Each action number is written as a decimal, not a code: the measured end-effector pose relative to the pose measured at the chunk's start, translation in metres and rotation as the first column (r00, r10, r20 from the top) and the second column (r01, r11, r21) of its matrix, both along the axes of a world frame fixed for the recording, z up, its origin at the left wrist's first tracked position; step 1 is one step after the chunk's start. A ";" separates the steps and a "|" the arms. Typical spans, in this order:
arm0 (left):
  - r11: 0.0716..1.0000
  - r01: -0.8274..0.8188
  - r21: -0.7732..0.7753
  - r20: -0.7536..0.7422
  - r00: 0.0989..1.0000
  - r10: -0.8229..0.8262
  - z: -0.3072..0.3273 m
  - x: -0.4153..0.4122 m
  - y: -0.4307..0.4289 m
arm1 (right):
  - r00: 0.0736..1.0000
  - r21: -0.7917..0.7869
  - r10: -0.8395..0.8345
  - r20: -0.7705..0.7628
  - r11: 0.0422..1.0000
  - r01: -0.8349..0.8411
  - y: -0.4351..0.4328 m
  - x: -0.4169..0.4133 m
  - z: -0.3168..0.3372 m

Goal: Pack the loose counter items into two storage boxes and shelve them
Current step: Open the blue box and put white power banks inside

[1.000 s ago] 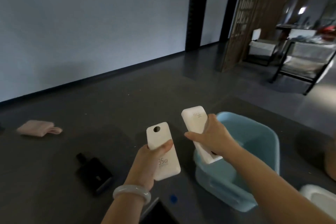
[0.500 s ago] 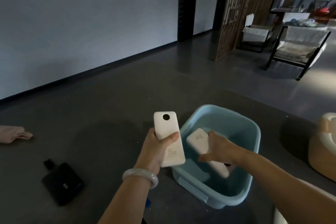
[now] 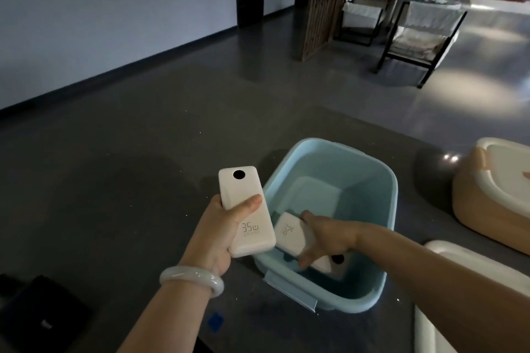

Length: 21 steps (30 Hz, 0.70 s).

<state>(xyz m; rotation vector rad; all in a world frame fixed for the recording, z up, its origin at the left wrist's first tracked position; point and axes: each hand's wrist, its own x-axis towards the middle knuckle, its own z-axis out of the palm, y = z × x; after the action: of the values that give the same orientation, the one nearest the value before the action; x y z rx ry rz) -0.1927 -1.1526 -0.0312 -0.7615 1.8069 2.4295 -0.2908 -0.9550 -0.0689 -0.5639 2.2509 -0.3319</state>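
Item one: white power bank (image 3: 243, 210), marked "35w", upright in the left hand (image 3: 220, 233); grip pinching it, thumb across the front face, fingers hidden behind the casing; held just left of the blue storage box (image 3: 368, 189) and clear of the surface (image 3: 114, 180). Item two: second white power bank (image 3: 289, 235), same marking read upside down, lying tilted inside the blue storage box under the right hand (image 3: 329, 238); grip closed round its long edges, the hand covering its middle, only the near end with a dark round window showing below the palm. Whether it rests on the box floor cannot be told. Left wrist carries a pale bangle (image 3: 192, 278). Right of the right grip: a peach box (image 3: 470, 209) with a cream lid, cut off by the frame edge; nearer, a white lid (image 3: 459, 255), mostly hidden by the forearm. Left of and below the left grip: a black object (image 3: 40, 321), too dark to identify, and a small blue scrap (image 3: 215, 321).
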 end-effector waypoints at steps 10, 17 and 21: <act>0.998 0.023 0.055 -0.015 1.000 -0.023 -0.003 0.002 0.001 | 0.996 -0.026 0.081 -0.048 0.996 -0.083 -0.002 -0.002 -0.008; 0.998 0.014 0.067 -0.015 1.000 -0.013 -0.001 0.003 0.001 | 1.000 -0.092 0.027 -0.013 0.995 -0.028 -0.002 -0.005 -0.006; 0.999 0.013 0.045 -0.019 1.000 -0.012 -0.004 0.003 0.001 | 0.996 -0.105 0.037 0.079 0.994 -0.028 -0.001 -0.001 -0.007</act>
<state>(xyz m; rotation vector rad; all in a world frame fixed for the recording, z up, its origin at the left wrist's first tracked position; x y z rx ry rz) -0.1900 -1.1518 -0.0348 -0.7239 1.7517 2.4686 -0.2914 -0.9557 -0.0756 -0.6297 2.1538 -0.4496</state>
